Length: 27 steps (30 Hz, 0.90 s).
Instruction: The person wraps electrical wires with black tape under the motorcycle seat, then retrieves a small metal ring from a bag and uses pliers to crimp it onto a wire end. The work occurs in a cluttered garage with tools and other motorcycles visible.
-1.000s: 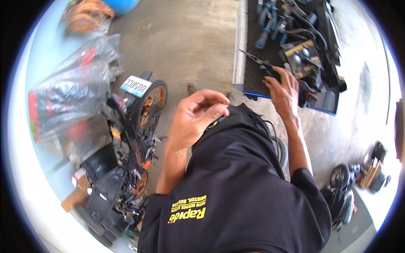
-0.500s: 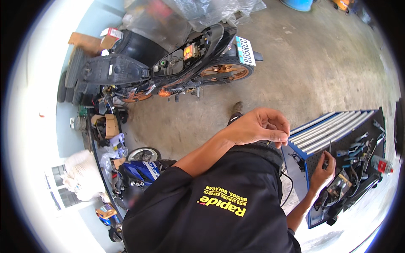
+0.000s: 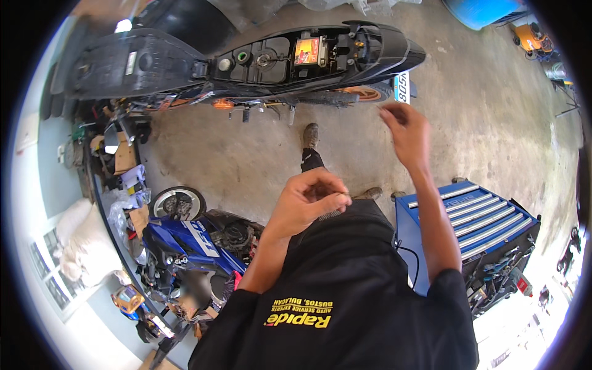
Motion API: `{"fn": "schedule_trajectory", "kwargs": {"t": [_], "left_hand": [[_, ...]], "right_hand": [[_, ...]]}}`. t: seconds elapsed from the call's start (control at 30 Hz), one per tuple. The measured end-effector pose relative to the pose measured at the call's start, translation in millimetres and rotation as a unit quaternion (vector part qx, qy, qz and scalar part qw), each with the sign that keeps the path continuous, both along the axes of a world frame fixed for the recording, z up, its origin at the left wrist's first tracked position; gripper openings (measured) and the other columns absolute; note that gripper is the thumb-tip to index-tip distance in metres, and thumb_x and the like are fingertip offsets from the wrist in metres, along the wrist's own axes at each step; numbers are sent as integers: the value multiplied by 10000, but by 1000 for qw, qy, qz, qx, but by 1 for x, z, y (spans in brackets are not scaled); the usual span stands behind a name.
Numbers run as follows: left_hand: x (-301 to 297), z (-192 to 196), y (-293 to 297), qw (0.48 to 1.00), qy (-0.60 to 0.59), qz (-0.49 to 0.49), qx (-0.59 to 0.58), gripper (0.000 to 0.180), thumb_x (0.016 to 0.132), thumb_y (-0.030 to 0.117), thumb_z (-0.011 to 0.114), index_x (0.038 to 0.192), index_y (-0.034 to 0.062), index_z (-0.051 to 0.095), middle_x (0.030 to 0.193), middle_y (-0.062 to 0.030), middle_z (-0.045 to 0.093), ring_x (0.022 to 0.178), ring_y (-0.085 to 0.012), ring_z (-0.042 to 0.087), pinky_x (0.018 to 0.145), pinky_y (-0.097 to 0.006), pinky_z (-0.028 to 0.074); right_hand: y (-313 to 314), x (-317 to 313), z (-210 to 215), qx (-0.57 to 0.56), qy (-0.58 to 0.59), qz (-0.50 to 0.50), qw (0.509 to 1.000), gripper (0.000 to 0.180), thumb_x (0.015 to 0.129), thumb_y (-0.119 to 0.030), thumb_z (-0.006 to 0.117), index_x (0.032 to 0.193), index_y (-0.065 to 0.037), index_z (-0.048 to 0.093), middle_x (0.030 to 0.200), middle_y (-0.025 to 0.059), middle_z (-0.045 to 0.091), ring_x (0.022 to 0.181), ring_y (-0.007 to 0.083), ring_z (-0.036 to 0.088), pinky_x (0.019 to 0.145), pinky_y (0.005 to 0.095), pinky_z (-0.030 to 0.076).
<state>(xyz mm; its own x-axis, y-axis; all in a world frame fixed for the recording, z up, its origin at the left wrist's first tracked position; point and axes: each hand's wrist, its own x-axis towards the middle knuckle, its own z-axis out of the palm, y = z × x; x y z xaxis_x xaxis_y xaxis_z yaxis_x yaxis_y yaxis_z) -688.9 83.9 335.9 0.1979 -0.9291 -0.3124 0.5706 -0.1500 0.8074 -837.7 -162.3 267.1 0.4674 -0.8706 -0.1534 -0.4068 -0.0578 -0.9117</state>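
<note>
In front of my waist, my left hand [image 3: 311, 202] is closed in a pinch, thumb against fingertips. A tiny dark bit shows at the tips, too small to name. My right hand [image 3: 407, 132] is stretched forward over the floor, its fingers curled together; what they hold, if anything, cannot be made out. Just beyond the right hand is the rear of a black motorcycle [image 3: 259, 87], with its white plate [image 3: 401, 87] near the fingertips. The motorcycle's seat [image 3: 139, 65] is tipped up, baring a battery [image 3: 310, 52] with an orange label. Neither hand touches the motorcycle.
At my right stands a blue tool cart [image 3: 407, 216] with silver drawer edges and hand tools [image 3: 502, 268] on top. A blue motorcycle [image 3: 191, 243] and a loose wheel [image 3: 179, 203] are at left. A blue drum [image 3: 478, 12] and orange machine [image 3: 531, 38] stand far right.
I have turned from the cart toward the black motorcycle, which now appears nearer. My right hand has left the cart top and reaches forward. My left hand stays pinched.
</note>
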Motion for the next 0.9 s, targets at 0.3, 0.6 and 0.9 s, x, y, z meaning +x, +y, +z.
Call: {"fn": "schedule_trajectory", "kwargs": {"t": [0.3, 0.6, 0.9], "left_hand": [[203, -53, 6, 991, 10, 75, 111, 185, 972, 45, 858, 1089, 15, 718, 967, -114, 767, 845, -184, 765, 964, -433, 665], [284, -82, -42, 993, 84, 40, 79, 160, 994, -20, 820, 1117, -9, 719, 1013, -106, 763, 914, -187, 769, 1025, -440, 653], [309, -93, -72, 990, 110, 12, 90, 172, 985, -3, 838, 1107, -10, 717, 1018, -109, 757, 918, -187, 771, 1036, -443, 648]], "right_hand": [[-38, 240, -152, 163, -3, -260, 952, 195, 1028, -40, 778, 1157, 104, 750, 1014, 156, 826, 847, 174, 792, 715, 264, 586], [-39, 281, -151, 182, -3, -336, 924, 224, 1032, -24, 748, 1192, 130, 719, 1009, 187, 823, 867, 225, 832, 694, 277, 619], [-34, 288, -156, 171, 2, -351, 921, 229, 1042, -24, 747, 1183, 151, 702, 987, 189, 804, 858, 221, 816, 778, 291, 650]]}}
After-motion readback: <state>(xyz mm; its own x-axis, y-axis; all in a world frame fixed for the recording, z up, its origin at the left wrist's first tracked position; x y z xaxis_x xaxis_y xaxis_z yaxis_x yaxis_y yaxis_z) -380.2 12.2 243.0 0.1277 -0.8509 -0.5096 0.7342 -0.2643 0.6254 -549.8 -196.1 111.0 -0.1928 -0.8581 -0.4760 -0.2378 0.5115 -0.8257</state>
